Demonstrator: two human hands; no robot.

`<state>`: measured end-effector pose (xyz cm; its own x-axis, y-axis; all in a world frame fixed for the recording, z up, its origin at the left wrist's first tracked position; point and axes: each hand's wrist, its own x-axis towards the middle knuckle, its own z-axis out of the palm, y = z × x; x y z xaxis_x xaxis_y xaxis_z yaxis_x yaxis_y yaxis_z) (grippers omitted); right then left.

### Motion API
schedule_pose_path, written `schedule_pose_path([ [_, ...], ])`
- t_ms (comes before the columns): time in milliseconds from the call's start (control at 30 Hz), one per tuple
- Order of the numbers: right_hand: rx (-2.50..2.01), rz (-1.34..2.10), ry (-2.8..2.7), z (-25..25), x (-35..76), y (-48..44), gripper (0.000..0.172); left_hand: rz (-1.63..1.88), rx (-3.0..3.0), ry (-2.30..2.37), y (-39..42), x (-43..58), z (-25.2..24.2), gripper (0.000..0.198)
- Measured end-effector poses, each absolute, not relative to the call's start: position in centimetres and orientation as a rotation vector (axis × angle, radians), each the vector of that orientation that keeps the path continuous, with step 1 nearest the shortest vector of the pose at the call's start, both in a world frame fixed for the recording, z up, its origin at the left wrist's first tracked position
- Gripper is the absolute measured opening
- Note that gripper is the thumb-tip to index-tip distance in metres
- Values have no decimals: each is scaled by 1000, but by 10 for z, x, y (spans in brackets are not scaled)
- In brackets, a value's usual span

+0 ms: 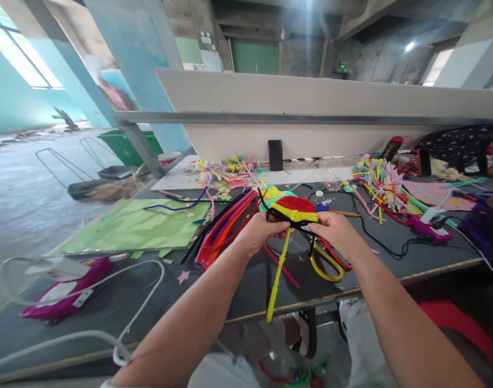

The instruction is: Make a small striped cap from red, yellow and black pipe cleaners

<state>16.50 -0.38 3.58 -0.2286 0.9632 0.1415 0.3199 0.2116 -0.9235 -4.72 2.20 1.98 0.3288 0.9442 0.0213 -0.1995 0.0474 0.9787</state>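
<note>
A craft piece of fuzzy pipe cleaners (297, 206), with red, yellow, black and turquoise rows, is held up just above the table's front part. My left hand (264, 230) pinches its black lower edge on the left. On the other side, my right hand (331, 229) grips the black strands near the right corner, fingers closed. From the middle hangs a twisted yellow pipe cleaner (279, 280), its lower end free. Left of the piece lies a bundle of loose pipe cleaners (222, 231) in pink, orange, purple and black. Below my right hand is a yellow loop (329, 275).
A green sheet (129, 223) and a purple power strip (68, 288) with a white cable lie at left. A phone (275, 155) leans against the back board. Pipe-cleaner flowers (230, 170) are heaped behind; another pile (381, 180) and power strip (430, 229) are at right.
</note>
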Motion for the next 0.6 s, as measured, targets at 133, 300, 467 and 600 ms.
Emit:
schedule_pose_path([
  [133, -1246, 950, -1772, 33, 168, -1, 26, 1069, 1144, 835, 22, -45, 18, 32],
  [300, -1144, 1043, -1833, 35, 174, 3, 28, 1068, 1173, 830, 20, -44, 19, 29],
  [467, -1087, 1123, -1842, 39, 186, -1, 46, 1056, 1158, 848, 19, -44, 20, 29],
  [600, -1239, 963, -1789, 42, 190, -6, 45, 1020, 1115, 832, 19, -44, 18, 29],
])
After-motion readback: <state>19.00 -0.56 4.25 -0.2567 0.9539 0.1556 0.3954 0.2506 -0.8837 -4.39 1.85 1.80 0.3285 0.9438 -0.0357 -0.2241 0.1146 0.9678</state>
